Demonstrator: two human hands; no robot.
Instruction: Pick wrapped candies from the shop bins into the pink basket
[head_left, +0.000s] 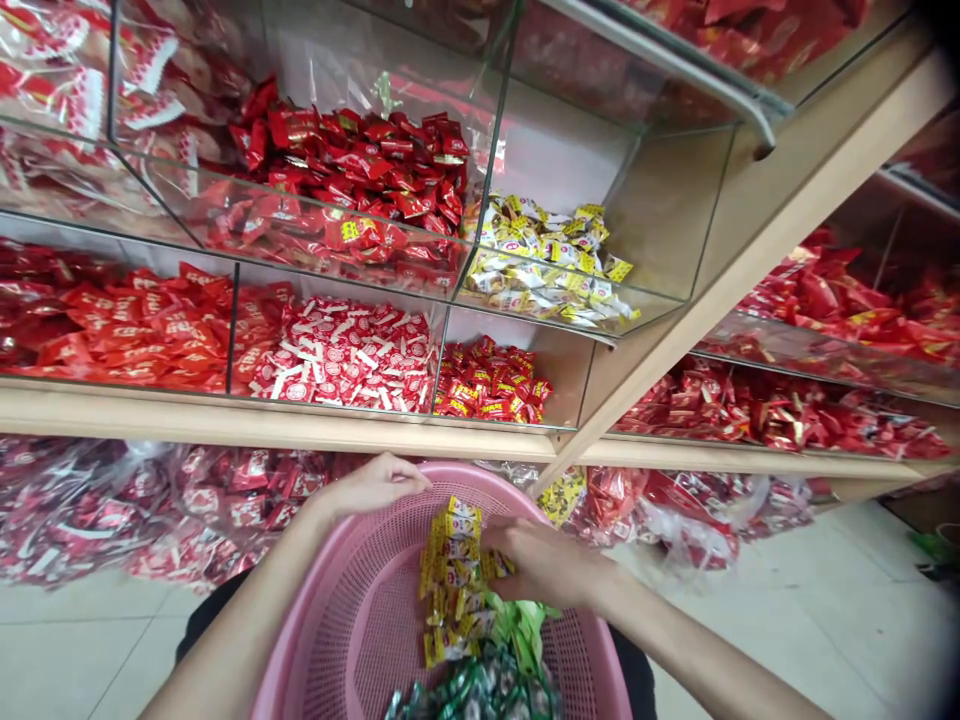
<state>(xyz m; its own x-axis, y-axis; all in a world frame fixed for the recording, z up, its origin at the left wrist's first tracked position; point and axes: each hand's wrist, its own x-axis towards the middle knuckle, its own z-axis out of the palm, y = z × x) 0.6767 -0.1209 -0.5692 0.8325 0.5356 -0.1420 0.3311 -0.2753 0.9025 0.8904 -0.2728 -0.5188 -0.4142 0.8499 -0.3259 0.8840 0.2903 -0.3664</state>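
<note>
A pink plastic basket (352,610) sits between my knees. My left hand (381,484) lies at its far-left rim, fingers curled over the edge. Inside the basket my right hand (536,560) is closed around some yellow-and-white wrapped candies, its fingertips partly hidden. More yellow-wrapped candies (454,575) lie in a heap to the left of that hand. Below them are light green wrapped candies (521,630) and dark green wrapped candies (480,685), the latter cut off by the bottom of the view.
Ahead stands a wooden shelf (450,440) with clear compartments. They hold red candies (360,160), yellow-and-white candies (547,255), red-and-white candies (345,350) and small red candies (491,380). Plastic bags of candy (247,490) lie on the tiled floor (97,640) underneath.
</note>
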